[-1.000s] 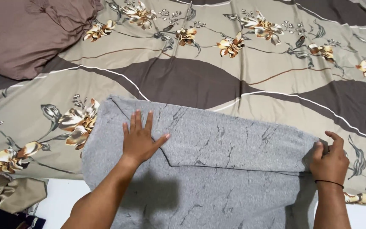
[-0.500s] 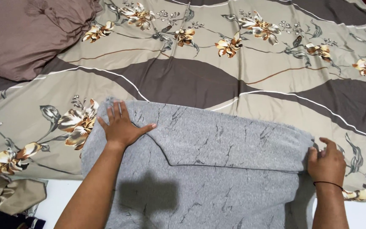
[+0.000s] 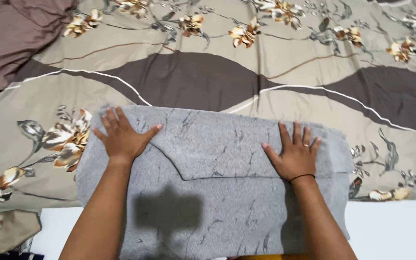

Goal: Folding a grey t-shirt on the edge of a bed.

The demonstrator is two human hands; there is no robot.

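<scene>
Right hand (image 3: 293, 155) now off the edge, flat on grey cloth (image 3: 208, 144), floral bedsheet (image 3: 266, 72) beyond

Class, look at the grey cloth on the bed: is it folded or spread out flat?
Folded: the grey cloth has its top part doubled over, the flap's edge crossing its middle.

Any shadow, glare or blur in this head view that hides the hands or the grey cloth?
Head view: even light, no glare; a dark shadow falls on the grey cloth between the forearms, clear of both hands. Left hand and right hand lie flat and sharp, fingers spread. Floral bedsheet is slightly soft toward the top edge.
</scene>
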